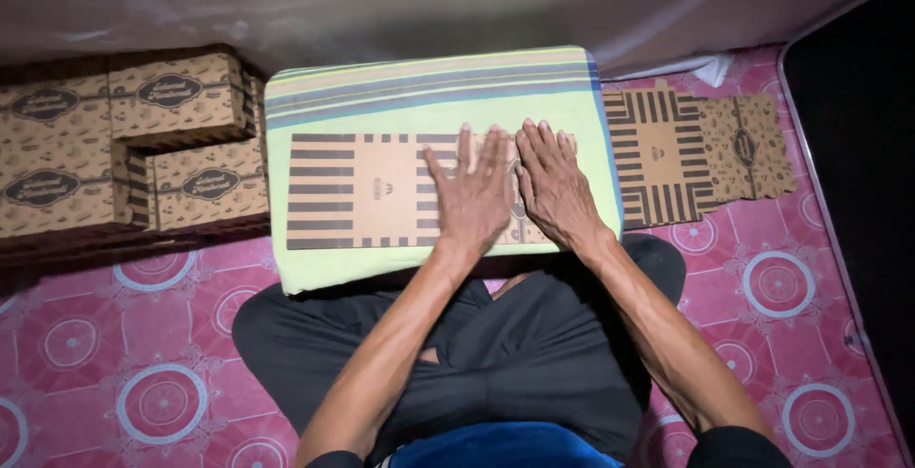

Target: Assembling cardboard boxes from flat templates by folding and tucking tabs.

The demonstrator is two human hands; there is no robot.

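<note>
Head view. Person sits cross-legged on a pink patterned floor mat point(143, 354), looking down. A pale green striped cushion point(419, 96) lies across the lap and serves as the work surface. On it lies a flat carton blank point(353, 192), brown card with dark stripes, unfolded, long axis running 9 to 3 o'clock.

Left hand point(470, 196): open flat, fingers together and pointing to 12 o'clock, palm pressed down on the blank right of its centre. It grips nothing. Right hand point(556, 187): likewise open and flat, palm down, just beside the left, covering the blank's 3 o'clock end near the cushion edge. Neither hand curls around anything; both only press.

At 3 o'clock from the cushion, on the mat, more flat blanks point(696, 153) lie in a low pile. At 9 o'clock, made-up boxes point(124, 144) of the same print are stacked in rows. A pale wall or sheet point(381, 1) runs along 12 o'clock.

Handling, as judged: the blank looks light and thin, stiff across its panels but ready to bend along creases. It should slide easily on the fabric, so flat palm pressure suits it. The soft cushion beneath will give under a hard push. Edges and flaps look like the best places to pinch; the corners could dent or tear if pulled.
</note>
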